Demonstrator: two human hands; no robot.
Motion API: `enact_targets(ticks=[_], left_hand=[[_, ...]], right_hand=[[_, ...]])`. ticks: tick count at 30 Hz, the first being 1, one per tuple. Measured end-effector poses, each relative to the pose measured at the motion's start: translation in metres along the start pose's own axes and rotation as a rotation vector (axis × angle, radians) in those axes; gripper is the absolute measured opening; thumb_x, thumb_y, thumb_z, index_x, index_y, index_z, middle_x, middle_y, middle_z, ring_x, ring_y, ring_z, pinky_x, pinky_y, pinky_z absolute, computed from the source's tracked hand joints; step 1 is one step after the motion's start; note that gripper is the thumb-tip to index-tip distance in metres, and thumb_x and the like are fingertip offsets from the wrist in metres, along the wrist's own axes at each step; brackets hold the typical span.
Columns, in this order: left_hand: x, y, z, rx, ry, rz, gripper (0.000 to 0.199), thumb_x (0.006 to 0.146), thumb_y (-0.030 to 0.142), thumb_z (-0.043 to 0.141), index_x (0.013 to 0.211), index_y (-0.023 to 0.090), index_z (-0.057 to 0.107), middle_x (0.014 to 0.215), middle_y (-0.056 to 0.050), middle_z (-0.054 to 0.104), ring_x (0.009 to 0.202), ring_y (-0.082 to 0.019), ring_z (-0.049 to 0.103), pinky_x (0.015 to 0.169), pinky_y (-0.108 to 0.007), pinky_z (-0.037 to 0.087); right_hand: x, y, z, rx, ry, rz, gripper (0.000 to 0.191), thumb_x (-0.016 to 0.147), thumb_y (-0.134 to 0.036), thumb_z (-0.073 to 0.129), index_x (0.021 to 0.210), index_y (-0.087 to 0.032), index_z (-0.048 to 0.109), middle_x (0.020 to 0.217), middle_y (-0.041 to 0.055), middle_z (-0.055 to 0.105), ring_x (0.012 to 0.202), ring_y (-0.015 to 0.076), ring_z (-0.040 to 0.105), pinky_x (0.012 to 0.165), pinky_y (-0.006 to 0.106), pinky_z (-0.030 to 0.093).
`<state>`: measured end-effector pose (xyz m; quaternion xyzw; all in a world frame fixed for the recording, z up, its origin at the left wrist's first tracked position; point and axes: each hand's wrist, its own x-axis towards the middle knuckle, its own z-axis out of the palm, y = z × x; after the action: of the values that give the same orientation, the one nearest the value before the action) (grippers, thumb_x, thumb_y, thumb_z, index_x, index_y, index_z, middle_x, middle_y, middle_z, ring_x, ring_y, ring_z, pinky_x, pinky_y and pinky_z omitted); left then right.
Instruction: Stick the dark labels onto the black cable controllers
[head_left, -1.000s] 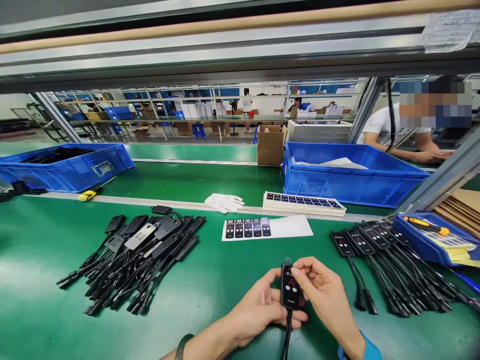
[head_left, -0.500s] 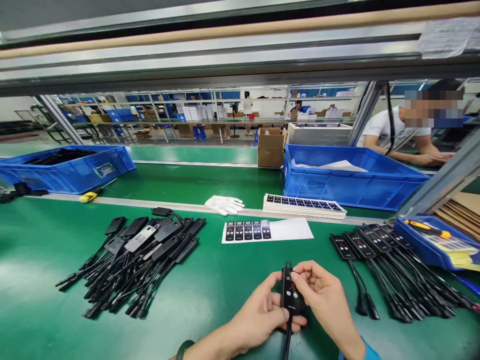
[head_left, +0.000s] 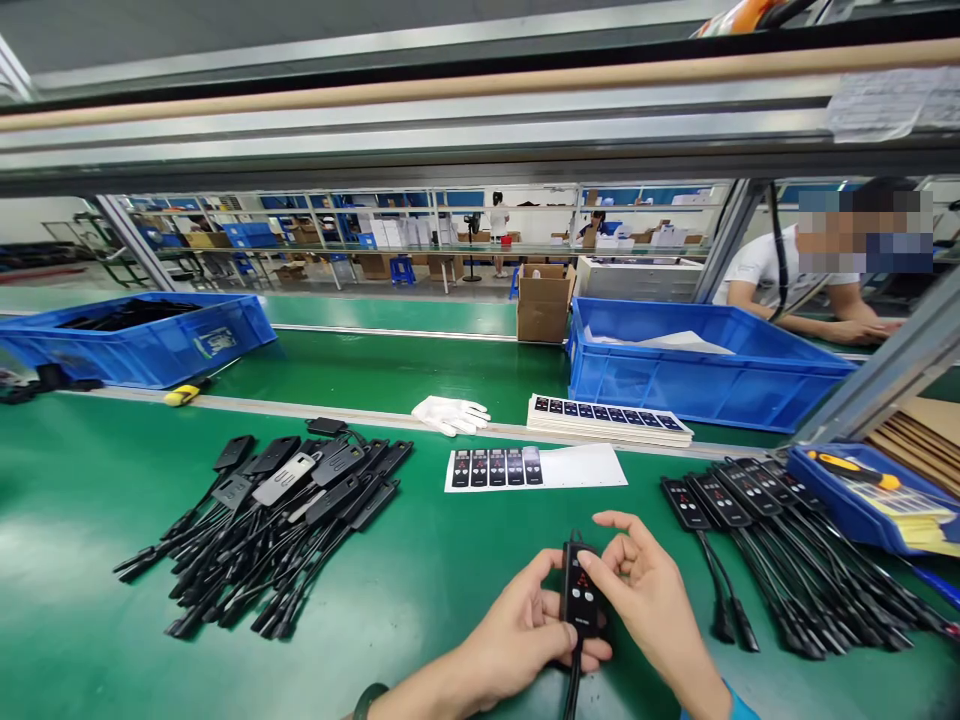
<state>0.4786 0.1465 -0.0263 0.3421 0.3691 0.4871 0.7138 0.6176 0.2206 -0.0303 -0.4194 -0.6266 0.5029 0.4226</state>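
My left hand [head_left: 517, 628] grips a black controller [head_left: 580, 596] with a cable hanging from its lower end, just above the green table. My right hand [head_left: 651, 592] rests on the controller's right side, a finger pressing on its labelled face, the index finger lifted. A sticker sheet [head_left: 534, 467] with several black labels lies just beyond my hands. A heap of unlabelled black controllers [head_left: 285, 510] lies to the left. Labelled controllers [head_left: 757, 500] are lined up to the right.
A stack of label sheets [head_left: 607, 420] and a white glove [head_left: 450, 414] lie at the table's far edge. Blue bins stand at far left [head_left: 142, 345] and far right [head_left: 705, 370]; a small blue tray [head_left: 870, 490] holds a yellow tool. A person in white works opposite [head_left: 817, 290].
My right index finger has lifted off the controller's top and the hand has shifted slightly down its face. The view has tilted a little; the rest is unchanged.
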Motion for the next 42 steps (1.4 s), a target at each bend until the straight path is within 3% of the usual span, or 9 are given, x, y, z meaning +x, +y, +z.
enact_targets(ticks=[6, 9, 12, 18, 24, 30, 33, 38, 42], left_hand=[[0.001, 0.006, -0.004, -0.103, 0.022, 0.008, 0.035, 0.079, 0.034, 0.055, 0.106, 0.015, 0.044, 0.091, -0.013, 0.066, 0.073, -0.023, 0.067, 0.068, -0.034, 0.052], [0.004, 0.007, -0.005, -0.129, 0.05, 0.07, 0.029, 0.084, 0.036, 0.051, 0.103, 0.016, 0.046, 0.089, -0.01, 0.065, 0.064, -0.018, 0.065, 0.058, -0.027, 0.05], [0.005, 0.007, -0.006, -0.151, 0.082, 0.108, 0.027, 0.085, 0.036, 0.053, 0.102, 0.016, 0.047, 0.083, -0.007, 0.065, 0.066, -0.017, 0.065, 0.056, -0.022, 0.048], [0.009, -0.001, -0.007, -0.028, 0.091, 0.1, 0.047, 0.081, 0.051, 0.058, 0.11, 0.018, 0.041, 0.08, -0.005, 0.064, 0.062, -0.019, 0.066, 0.058, -0.027, 0.052], [0.016, -0.008, -0.009, 0.047, 0.119, 0.148, 0.052, 0.078, 0.055, 0.061, 0.11, 0.019, 0.041, 0.087, -0.005, 0.064, 0.057, -0.016, 0.064, 0.053, -0.025, 0.051], [0.017, 0.003, -0.014, -0.106, 0.075, 0.176, 0.068, 0.083, 0.059, 0.051, 0.134, 0.019, 0.028, 0.102, -0.012, 0.063, 0.088, -0.022, 0.064, 0.078, -0.035, 0.048], [0.012, 0.011, -0.022, 0.254, 0.121, 0.24, 0.067, 0.086, 0.058, 0.046, 0.137, 0.019, 0.029, 0.113, -0.015, 0.059, 0.099, -0.025, 0.059, 0.088, -0.042, 0.044], [0.011, 0.024, -0.05, 1.062, 0.391, 0.445, 0.045, 0.087, 0.037, 0.05, 0.127, 0.019, 0.05, 0.133, -0.013, 0.046, 0.126, -0.031, 0.035, 0.108, -0.047, 0.022], [0.022, 0.032, -0.073, 1.526, 0.646, 0.291, 0.048, 0.085, 0.024, 0.044, 0.131, 0.01, 0.044, 0.143, -0.018, 0.031, 0.135, -0.037, 0.017, 0.109, -0.058, 0.009]], right_hand=[[-0.001, 0.011, 0.006, -0.063, -0.2, 0.0, 0.041, 0.077, -0.037, 0.062, 0.114, -0.02, 0.055, 0.09, 0.004, 0.059, 0.077, 0.0192, 0.06, 0.063, 0.029, 0.053], [-0.01, 0.014, 0.015, -0.015, -0.307, -0.014, 0.06, 0.07, -0.028, 0.068, 0.127, -0.023, 0.048, 0.119, 0.0087, 0.056, 0.101, 0.0237, 0.058, 0.082, 0.034, 0.052], [-0.015, 0.015, 0.019, 0.122, -0.342, 0.048, 0.085, 0.063, -0.027, 0.075, 0.139, -0.026, 0.034, 0.136, 0.0094, 0.045, 0.116, 0.0265, 0.051, 0.087, 0.034, 0.05], [-0.007, 0.02, 0.012, -0.01, -0.322, -0.041, 0.051, 0.09, -0.043, 0.044, 0.137, -0.022, 0.042, 0.14, 0.0074, 0.043, 0.128, 0.022, 0.039, 0.109, 0.039, 0.027], [-0.007, 0.022, 0.017, -0.179, -0.264, -0.142, 0.051, 0.091, -0.043, 0.038, 0.135, -0.018, 0.044, 0.132, 0.0105, 0.052, 0.12, 0.0234, 0.048, 0.103, 0.038, 0.038], [-0.002, 0.015, 0.014, -0.486, -0.139, -0.322, 0.055, 0.082, -0.026, 0.052, 0.135, -0.021, 0.039, 0.121, 0.0077, 0.056, 0.108, 0.0218, 0.056, 0.09, 0.032, 0.048], [0.016, 0.015, -0.006, -0.725, -0.044, -0.4, 0.041, 0.087, -0.024, 0.042, 0.128, -0.019, 0.044, 0.118, 0.01, 0.055, 0.105, 0.023, 0.056, 0.088, 0.034, 0.048], [0.043, 0.028, -0.051, -1.321, 0.181, -0.343, 0.034, 0.084, -0.016, 0.042, 0.114, -0.009, 0.058, 0.098, 0.0176, 0.061, 0.088, 0.0329, 0.057, 0.07, 0.044, 0.047], [0.055, 0.032, -0.056, -1.313, 0.191, -0.319, 0.042, 0.08, -0.008, 0.037, 0.115, -0.009, 0.059, 0.109, 0.0197, 0.058, 0.093, 0.0358, 0.052, 0.07, 0.047, 0.043]])
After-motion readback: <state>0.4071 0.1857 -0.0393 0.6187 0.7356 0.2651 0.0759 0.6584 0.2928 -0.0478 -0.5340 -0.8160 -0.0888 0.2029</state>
